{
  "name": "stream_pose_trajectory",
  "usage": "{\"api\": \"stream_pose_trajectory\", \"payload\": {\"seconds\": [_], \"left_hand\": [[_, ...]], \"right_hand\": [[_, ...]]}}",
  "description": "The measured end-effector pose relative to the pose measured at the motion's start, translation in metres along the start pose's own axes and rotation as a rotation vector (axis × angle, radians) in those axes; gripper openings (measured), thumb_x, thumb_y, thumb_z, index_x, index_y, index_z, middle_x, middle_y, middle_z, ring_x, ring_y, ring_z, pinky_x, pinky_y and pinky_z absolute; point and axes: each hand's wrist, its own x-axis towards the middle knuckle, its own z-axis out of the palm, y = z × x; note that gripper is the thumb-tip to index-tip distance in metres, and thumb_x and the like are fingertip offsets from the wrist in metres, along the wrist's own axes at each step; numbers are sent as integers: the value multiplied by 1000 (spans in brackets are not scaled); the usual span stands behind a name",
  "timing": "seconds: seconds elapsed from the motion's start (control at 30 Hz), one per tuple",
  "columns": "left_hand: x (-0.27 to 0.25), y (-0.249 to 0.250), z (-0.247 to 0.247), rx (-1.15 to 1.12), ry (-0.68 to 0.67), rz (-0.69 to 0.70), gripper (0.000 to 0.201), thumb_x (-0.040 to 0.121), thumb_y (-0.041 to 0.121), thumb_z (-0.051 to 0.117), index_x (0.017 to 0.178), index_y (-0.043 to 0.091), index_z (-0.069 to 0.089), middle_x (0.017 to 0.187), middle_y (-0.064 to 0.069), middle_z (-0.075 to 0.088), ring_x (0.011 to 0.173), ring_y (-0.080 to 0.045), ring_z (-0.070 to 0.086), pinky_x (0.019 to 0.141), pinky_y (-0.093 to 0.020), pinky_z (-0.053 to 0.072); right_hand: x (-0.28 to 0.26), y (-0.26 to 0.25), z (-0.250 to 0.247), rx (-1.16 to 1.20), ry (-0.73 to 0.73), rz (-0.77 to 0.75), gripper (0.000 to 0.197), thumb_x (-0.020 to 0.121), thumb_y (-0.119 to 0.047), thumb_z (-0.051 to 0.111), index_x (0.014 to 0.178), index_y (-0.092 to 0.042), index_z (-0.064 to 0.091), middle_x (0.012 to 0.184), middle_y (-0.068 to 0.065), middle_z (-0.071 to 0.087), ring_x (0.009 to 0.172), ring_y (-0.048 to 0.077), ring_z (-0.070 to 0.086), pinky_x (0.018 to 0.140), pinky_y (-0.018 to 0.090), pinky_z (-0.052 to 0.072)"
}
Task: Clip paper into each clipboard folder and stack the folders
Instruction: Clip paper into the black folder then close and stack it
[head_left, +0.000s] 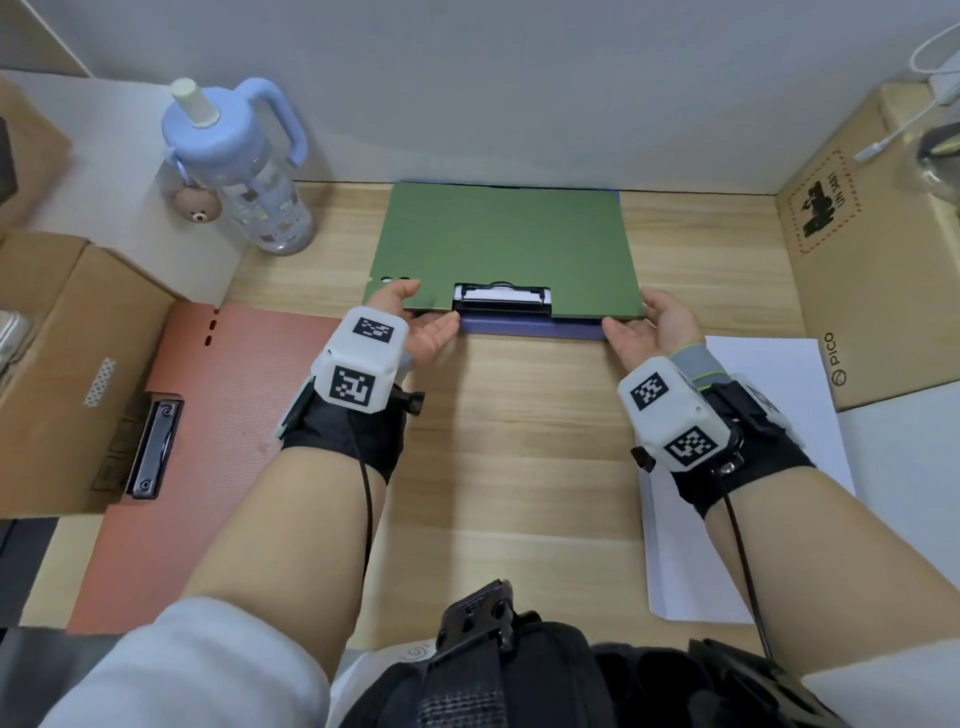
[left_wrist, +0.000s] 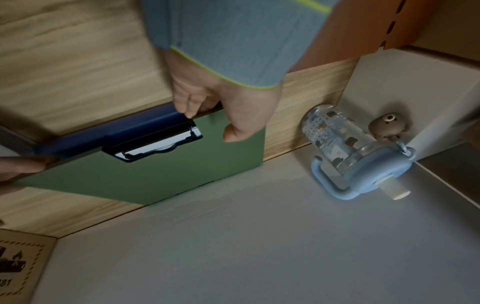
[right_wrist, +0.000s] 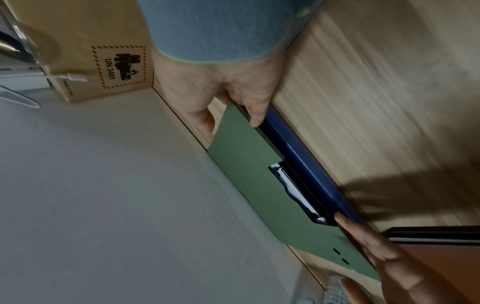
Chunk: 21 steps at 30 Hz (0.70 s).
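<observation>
I judge the job a little over halfway: the green folder (head_left: 509, 244) lies closed on top of the blue folder (head_left: 530, 328) at the back of the tabletop (head_left: 519, 467), so two are stacked, while the red folder (head_left: 208, 441) lies apart at my left, closed, clip (head_left: 153, 449) showing, and one sheet of paper (head_left: 769, 467) waits at my right. My left hand (head_left: 415, 322) pinches the green folder's near left corner, thumb on top, fingers beneath; my right hand (head_left: 649, 325) grips the near right corner likewise. The green cover is matte, with a cutout where its black clip (head_left: 503, 299) shows white paper clamped. The blue edge juts out just nearer to me, so the stack is not quite flush.
</observation>
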Motion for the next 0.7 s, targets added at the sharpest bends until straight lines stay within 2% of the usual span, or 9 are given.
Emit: {"api": "stream_pose_trajectory", "payload": {"seconds": [0.1, 0.2, 0.23, 0.3, 0.4, 0.5, 0.57, 0.63, 0.7], "left_hand": [[4, 0, 0, 63, 21, -31, 57, 94, 22, 50, 142, 0, 29, 136, -18, 47, 103, -34, 58, 73, -40, 54], [4, -2, -1, 103, 26, -34, 43, 93, 21, 50, 127, -3, 37, 129, -18, 49, 87, -32, 60, 64, -40, 58], [4, -3, -1, 114, 21, -28, 40, 94, 20, 49, 125, -2, 38, 126, -18, 49, 88, -32, 60, 63, -39, 59], [5, -4, -2, 117, 24, -13, 46, 95, 18, 47, 135, 1, 34, 124, -18, 48, 105, -31, 59, 78, -39, 56], [4, -5, -7, 101, 43, -19, 62, 94, 17, 49, 146, -1, 19, 128, -18, 46, 124, -30, 51, 91, -38, 47], [-1, -7, -8, 112, 59, -22, 60, 95, 18, 48, 145, -4, 22, 127, -18, 46, 127, -29, 50, 91, -37, 46], [-10, -9, -9, 139, 58, -10, 53, 96, 19, 47, 141, -4, 30, 126, -17, 46, 127, -28, 50, 89, -37, 45], [-19, -11, -9, 212, 37, -6, 32, 95, 21, 47, 121, 1, 48, 125, -13, 47, 117, -25, 55, 82, -36, 48], [-29, -13, -9, 342, 13, 15, 15, 94, 24, 47, 90, 11, 53, 107, -7, 51, 92, -19, 59, 68, -33, 48]], "right_hand": [[5, 1, 1, -10, -3, 5, 12, 95, -13, 48, 85, -8, 52, 92, 9, 58, 84, 21, 58, 78, 27, 45], [9, 2, -1, -64, 44, -5, 7, 94, -14, 50, 93, -8, 54, 97, 9, 58, 84, 20, 58, 71, 25, 47], [8, 2, -1, -82, 71, -10, 10, 93, -14, 52, 101, -7, 54, 106, 11, 58, 90, 22, 59, 70, 26, 49], [7, 2, -2, -118, 133, -19, 31, 92, -13, 55, 121, -6, 49, 126, 16, 51, 103, 26, 56, 74, 28, 52], [0, 3, -4, -81, 161, -17, 47, 93, -8, 53, 137, -3, 37, 137, 19, 40, 117, 28, 53, 93, 33, 49], [-7, 5, -5, -50, 127, 1, 29, 94, -6, 50, 123, -1, 46, 116, 17, 49, 110, 26, 55, 82, 33, 51], [-16, 8, -5, -76, 113, 7, 21, 95, -7, 49, 115, -1, 49, 99, 14, 45, 97, 24, 54, 85, 32, 50], [-26, 13, -2, -117, 84, 26, 5, 95, -8, 48, 96, -4, 49, 100, 13, 47, 87, 24, 56, 83, 32, 51], [-35, 20, 1, -158, 27, 43, 10, 96, -9, 47, 86, -7, 48, 92, 11, 52, 80, 22, 58, 72, 31, 52]]}}
